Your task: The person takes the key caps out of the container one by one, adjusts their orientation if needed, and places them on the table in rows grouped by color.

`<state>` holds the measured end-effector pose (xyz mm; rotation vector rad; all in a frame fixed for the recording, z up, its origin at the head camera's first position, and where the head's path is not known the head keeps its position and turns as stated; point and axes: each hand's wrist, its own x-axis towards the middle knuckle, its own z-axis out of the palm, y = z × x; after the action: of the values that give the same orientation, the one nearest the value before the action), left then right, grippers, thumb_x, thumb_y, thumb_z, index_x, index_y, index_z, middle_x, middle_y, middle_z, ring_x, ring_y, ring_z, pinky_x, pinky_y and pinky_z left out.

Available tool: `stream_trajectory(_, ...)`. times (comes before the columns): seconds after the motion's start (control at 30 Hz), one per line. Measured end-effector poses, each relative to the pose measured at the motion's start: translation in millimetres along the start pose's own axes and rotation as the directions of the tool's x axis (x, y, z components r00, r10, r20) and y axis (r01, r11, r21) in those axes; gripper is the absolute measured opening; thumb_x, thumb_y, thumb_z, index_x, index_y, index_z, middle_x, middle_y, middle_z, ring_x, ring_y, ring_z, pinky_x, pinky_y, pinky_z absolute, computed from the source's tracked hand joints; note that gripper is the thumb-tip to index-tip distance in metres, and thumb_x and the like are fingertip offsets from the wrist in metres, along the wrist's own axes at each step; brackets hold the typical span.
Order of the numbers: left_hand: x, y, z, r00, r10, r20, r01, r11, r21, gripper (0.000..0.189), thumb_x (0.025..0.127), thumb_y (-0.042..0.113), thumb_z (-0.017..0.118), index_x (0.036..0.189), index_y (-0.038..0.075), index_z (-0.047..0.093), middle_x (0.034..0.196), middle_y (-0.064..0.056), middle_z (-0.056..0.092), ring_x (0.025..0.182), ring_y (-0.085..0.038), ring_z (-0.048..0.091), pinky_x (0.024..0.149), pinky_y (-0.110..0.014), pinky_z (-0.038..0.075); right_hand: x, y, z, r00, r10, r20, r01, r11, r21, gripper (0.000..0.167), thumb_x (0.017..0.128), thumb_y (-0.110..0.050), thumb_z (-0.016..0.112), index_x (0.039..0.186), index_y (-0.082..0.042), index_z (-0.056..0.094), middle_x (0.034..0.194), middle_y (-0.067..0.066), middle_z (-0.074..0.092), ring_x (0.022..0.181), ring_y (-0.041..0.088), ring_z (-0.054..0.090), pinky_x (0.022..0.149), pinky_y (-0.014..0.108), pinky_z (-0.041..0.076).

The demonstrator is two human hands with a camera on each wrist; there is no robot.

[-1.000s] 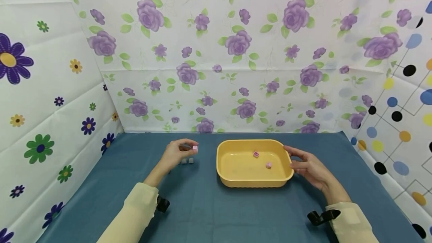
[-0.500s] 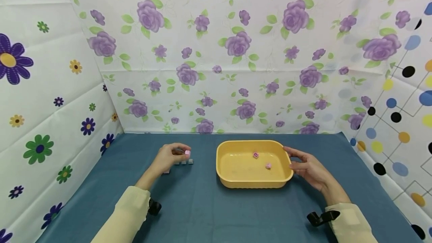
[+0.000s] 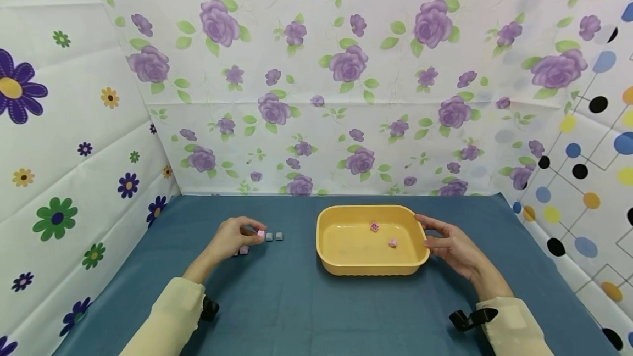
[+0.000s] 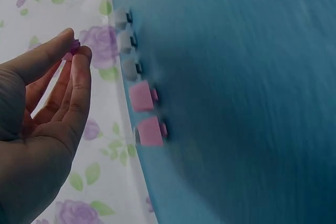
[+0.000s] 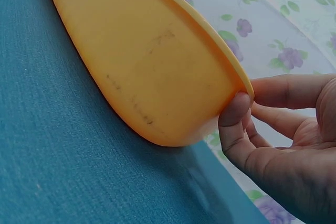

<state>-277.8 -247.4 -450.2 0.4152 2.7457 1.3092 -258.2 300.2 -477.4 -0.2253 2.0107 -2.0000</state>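
Observation:
My left hand (image 3: 229,242) pinches a small pink keycap (image 3: 261,233) between thumb and fingertips, just above the cloth. In the left wrist view, a row shows grey keycaps (image 4: 129,69) and two pink keycaps (image 4: 142,96), apart from the held one. The head view has two grey keycaps (image 3: 279,236) beyond the fingertips; the hand partly hides the pink ones. My right hand (image 3: 452,243) holds the right rim of a yellow plastic tray (image 3: 346,249) between thumb and fingers. Inside the tray lie two pink keycaps (image 3: 374,227), one with its hollow side showing.
A blue cloth (image 3: 306,312) covers the table. White floral sheets (image 3: 316,70) hang behind and at the left, with a dotted sheet (image 3: 593,202) at the right. Each wrist wears a black camera mount (image 3: 472,319).
My left hand has moved left and down with the pink keycap, away from the tray. More of the row's pink keycaps show. The right hand stays on the tray.

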Motion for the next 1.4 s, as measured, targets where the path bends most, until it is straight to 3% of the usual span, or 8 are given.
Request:
stream_trajectory(0.27,-1.9,-2.2,-2.9,1.000,-0.024,-0.002,0.024,0.999,0.038,0.029,0.097,0.014,0.076,0.124,0.004,0.075,0.110,-0.012,0.074,0.088,-0.022,0.072,0.071,-0.043,0.059,-0.2,0.2,-0.7,1.000,-0.008,0.007,0.008,1.000,-0.001,0.074,0.101,-0.004,0.066,0.164,-0.003,0.026,0.136,0.017,0.038,0.106,0.020,0.063,0.087,0.031,0.058)
stream_trajectory(0.63,-3.0,-4.1,-1.7,1.000,-0.021,-0.012,0.022,0.995,0.092,0.024,0.097,0.011,0.075,0.120,0.006,0.077,0.116,-0.013,0.071,0.093,-0.023,0.072,0.070,-0.040,0.060,-1.3,1.0,-0.8,1.000,-0.020,0.008,0.020,1.000,0.001,0.073,0.102,-0.004,0.065,0.164,-0.003,0.026,0.135,0.017,0.039,0.106,0.019,0.063,0.085,0.031,0.058)
stream_trajectory(0.87,-1.7,-7.2,1.3,1.000,-0.026,0.003,0.026,0.994,0.101,0.022,0.096,0.011,0.077,0.118,0.007,0.078,0.108,-0.010,0.074,0.086,-0.018,0.071,0.068,-0.039,0.060,-0.8,1.1,-0.7,1.000,-0.015,0.010,0.015,1.000,-0.001,0.074,0.101,-0.004,0.066,0.164,-0.003,0.026,0.136,0.017,0.038,0.107,0.019,0.062,0.085,0.031,0.058)
stream_trajectory(1.4,-3.6,-13.4,3.1,0.998,0.056,0.027,-0.060,0.978,0.200,0.022,0.091,0.004,0.080,0.113,0.004,0.079,0.104,-0.006,0.074,0.087,-0.015,0.066,0.073,-0.033,0.057,0.4,1.2,-0.7,1.000,-0.009,0.004,0.009,1.000,0.000,0.073,0.101,-0.002,0.064,0.164,-0.003,0.028,0.139,0.019,0.037,0.111,0.020,0.061,0.088,0.031,0.058)
